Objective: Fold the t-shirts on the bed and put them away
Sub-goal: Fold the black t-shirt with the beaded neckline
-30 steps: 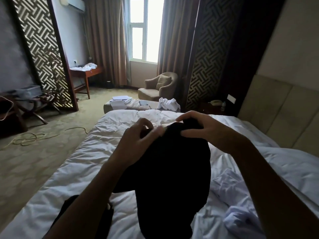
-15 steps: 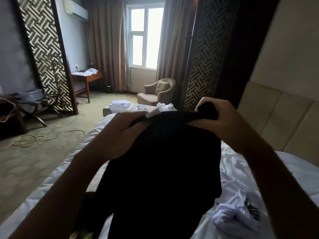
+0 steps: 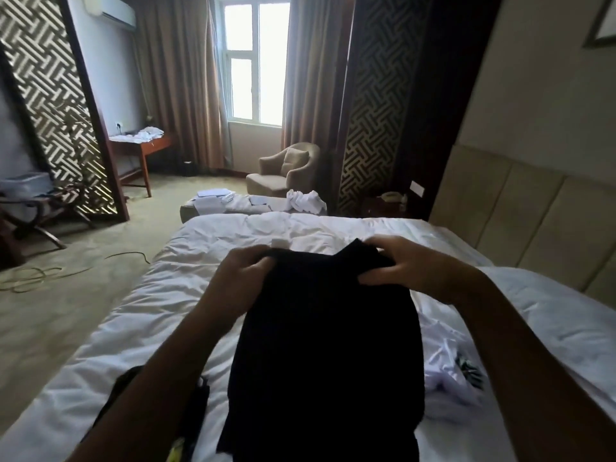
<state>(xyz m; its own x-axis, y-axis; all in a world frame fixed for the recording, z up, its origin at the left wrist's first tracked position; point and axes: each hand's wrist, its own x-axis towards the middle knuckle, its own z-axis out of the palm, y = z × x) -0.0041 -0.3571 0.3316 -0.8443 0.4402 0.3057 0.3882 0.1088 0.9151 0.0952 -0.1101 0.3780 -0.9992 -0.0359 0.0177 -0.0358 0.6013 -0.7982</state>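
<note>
— Hanging from both hands, a black t-shirt (image 3: 326, 345) is held up over the bed (image 3: 206, 248), is it not?

— It is. The top edge of the garment is pinched at two corners, and the cloth is let fall in a dark column down toward the near edge of the mattress.

— How is the left hand (image 3: 240, 278) set?

— Its fingers are curled, and the left corner of the fabric is gripped between thumb and fingertips.

— And the right hand (image 3: 406, 268)?

— The right corner is bunched under curled fingers, with the thumb pressed in beneath the fold. The two hands are kept close together, at about the same height.

— What else is seen on the bed?

— A crumpled white garment (image 3: 456, 371) is laid to the right of the black one, on the white duvet. A second dark piece of clothing (image 3: 196, 395) is partly hidden behind the left forearm.

— And beyond the bed?

— More white cloth (image 3: 306, 201) is heaped on a bench (image 3: 190, 210) at the far side, an armchair (image 3: 286, 171) is placed under the window (image 3: 256, 58), and a wooden desk (image 3: 146, 148) is set against the left wall.
</note>
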